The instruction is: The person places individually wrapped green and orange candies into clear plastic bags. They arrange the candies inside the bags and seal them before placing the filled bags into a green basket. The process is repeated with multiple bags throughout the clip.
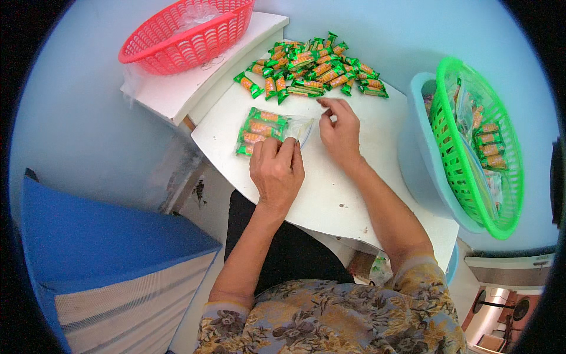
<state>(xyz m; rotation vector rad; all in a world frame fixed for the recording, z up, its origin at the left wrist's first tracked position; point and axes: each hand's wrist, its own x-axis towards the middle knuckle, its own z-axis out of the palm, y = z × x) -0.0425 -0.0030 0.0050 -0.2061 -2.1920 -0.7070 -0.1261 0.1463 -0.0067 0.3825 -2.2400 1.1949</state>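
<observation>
A clear plastic bag with several green-and-orange wrapped snack packets side by side lies on the white table. My left hand pinches the bag's edge near its lower right corner, fingertips together. The bag's loose end reaches to the right, between my hands. My right hand is raised just right of the bag, thumb and forefinger curled with a gap between them and nothing seen in them. Beyond both hands, near the wall, lies a heap of the same wrapped packets.
A red plastic basket holding clear film stands on a raised white shelf at the upper left. On the right, a green basket with filled bags rests in a light-blue basin. A blue-topped box stands at the lower left.
</observation>
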